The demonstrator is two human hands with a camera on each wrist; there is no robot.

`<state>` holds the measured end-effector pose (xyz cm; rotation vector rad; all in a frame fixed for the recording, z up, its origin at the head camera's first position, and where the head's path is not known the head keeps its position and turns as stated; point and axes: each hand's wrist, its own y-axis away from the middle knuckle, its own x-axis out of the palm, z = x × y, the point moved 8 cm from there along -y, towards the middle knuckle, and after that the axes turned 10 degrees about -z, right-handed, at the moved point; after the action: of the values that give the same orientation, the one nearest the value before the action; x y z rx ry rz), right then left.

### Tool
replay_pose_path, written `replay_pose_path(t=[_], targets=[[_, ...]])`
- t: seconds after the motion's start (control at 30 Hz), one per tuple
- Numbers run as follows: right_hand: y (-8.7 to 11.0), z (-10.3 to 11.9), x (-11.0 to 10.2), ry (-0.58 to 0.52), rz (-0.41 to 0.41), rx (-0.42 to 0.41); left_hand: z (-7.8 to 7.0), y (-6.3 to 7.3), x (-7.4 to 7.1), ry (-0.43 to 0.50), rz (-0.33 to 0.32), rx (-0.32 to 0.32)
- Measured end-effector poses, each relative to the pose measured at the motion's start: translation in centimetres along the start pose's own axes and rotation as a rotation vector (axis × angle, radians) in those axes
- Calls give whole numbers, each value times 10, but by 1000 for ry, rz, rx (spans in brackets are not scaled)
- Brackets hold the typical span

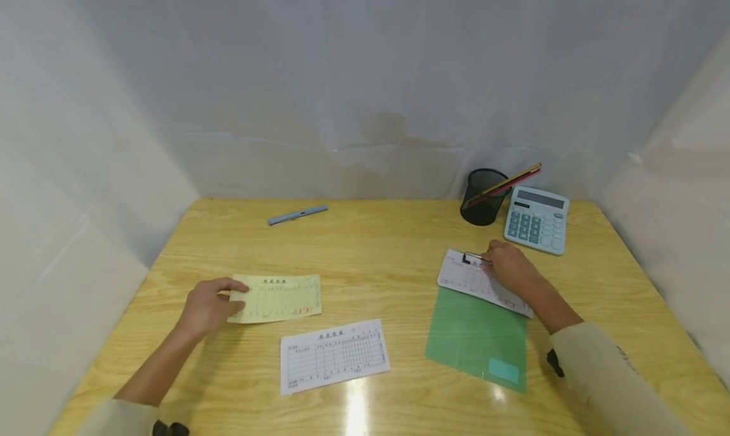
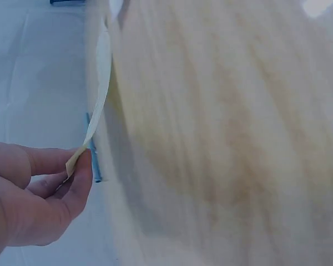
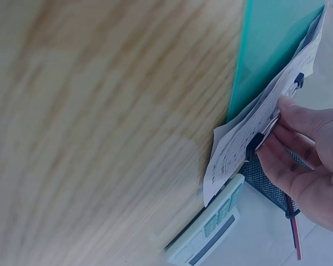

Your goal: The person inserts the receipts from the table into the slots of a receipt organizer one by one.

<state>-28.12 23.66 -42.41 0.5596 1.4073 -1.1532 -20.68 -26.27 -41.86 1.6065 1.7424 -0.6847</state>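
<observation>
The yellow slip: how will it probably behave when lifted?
The yellow slip is probably floppy, since it curves beyond the left hand in the left wrist view. Its thin edge suggests it is light and may crease easily.

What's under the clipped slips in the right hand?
A green folder; its lower part, with a light-blue label, shows. Whatever else the clipped slips cover is hidden.
</observation>
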Motion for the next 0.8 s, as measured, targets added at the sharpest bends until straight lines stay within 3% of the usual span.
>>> replay_pose_path(t=[0.2,0.4,0.57,0.8], targets=[[0,-1,1,-12,11,22,-22,-8,-5,55,-10,33],[-1,-2,2,-9,20,24,-45,-15,-2,108,-4,77],[1,0,1,-8,11,28,-72,-22,14,185,16,103],[0,1,0,2,10,34,-124,-37,53,288,75,133]])
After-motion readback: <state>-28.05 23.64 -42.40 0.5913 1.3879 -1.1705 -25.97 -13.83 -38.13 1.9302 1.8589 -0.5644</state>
